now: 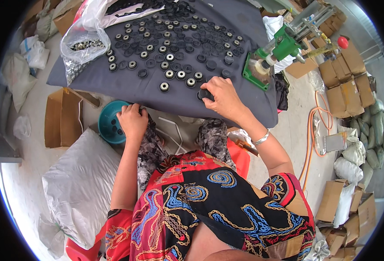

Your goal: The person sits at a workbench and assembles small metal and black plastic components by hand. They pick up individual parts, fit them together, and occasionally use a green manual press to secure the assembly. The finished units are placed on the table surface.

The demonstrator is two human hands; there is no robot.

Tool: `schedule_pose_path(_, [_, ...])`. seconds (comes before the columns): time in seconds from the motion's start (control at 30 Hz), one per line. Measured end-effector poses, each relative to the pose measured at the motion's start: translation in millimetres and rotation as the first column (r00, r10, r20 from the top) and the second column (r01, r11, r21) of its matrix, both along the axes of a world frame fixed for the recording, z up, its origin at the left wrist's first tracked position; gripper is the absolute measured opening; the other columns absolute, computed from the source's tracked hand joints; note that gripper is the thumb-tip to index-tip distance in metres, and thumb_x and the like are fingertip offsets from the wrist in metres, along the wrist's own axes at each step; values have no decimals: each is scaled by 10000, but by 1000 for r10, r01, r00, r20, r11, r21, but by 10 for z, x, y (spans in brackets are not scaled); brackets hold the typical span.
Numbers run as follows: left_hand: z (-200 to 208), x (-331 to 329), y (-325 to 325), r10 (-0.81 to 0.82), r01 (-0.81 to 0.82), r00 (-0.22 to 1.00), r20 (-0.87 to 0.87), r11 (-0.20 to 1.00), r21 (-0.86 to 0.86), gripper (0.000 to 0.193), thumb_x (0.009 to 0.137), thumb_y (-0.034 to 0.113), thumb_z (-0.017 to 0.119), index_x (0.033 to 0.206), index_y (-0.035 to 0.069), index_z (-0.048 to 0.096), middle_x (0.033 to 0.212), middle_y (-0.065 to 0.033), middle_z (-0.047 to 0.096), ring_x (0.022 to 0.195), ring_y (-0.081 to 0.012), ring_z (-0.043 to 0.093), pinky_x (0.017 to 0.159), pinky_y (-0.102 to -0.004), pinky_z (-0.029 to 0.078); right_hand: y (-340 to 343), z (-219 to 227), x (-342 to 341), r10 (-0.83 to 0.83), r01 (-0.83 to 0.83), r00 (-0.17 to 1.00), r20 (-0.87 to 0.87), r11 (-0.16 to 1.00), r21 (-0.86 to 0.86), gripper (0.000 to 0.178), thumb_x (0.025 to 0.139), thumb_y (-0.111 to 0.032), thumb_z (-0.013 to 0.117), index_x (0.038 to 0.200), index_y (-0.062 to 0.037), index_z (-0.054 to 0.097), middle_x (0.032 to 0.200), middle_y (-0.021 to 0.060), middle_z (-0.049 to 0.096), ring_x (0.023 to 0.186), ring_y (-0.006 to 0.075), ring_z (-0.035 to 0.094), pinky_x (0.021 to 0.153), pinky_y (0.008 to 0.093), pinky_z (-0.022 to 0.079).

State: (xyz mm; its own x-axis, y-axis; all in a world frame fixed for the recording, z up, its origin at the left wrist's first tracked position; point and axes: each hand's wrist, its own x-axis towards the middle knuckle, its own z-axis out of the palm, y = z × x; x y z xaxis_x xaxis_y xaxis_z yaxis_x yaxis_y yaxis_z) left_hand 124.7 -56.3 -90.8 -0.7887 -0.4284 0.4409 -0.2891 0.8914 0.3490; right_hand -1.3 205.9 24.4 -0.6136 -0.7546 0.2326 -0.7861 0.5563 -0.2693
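Note:
My right hand (223,98) grips a black plastic wheel (204,94) between thumb and fingers, at the near edge of the cloth-covered table. Left of it, several black wheels with silver bearings in their centres, such as one bearing-fitted wheel (164,87), lie face up. My left hand (133,121) is down by my knee, beside the rim of a teal basin (106,114). Its fingers are curled, with a dark bit showing at their tips; what they hold is mostly hidden. Inside the basin lie a few small black wheels (114,122).
A green hand press (283,45) with a red knob stands at the table's right. Clear bags of metal bearings (85,45) sit at the left edge of the grey cloth (244,106). A stuffed white sack (81,182), a cardboard box (61,117) and an orange hose (310,130) lie around.

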Motion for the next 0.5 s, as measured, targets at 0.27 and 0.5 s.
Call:
schedule_pose_path(0.27, [35, 16, 4, 14, -14, 1000, 17, 1000, 3, 133, 718, 170, 645, 788, 58, 661, 813, -74, 666, 857, -279, 578, 773, -428, 400, -42, -82, -24, 31, -29, 997, -66, 999, 20, 328, 736, -186, 696, 1029, -54, 629, 934, 96, 551, 947, 260, 535, 858, 390, 356])
schedule_pose_path(0.5, [35, 31, -2, 20, -21, 999, 25, 1000, 6, 137, 721, 174, 649, 798, 63, 671, 827, -73, 677, 868, -277, 586, 777, -420, 400, -53, -87, 13, 6, -4, 996, -85, 1000, 25, 327, 734, -189, 701, 1022, -53, 628, 919, 91, 552, 937, 259, 538, 855, 389, 357])
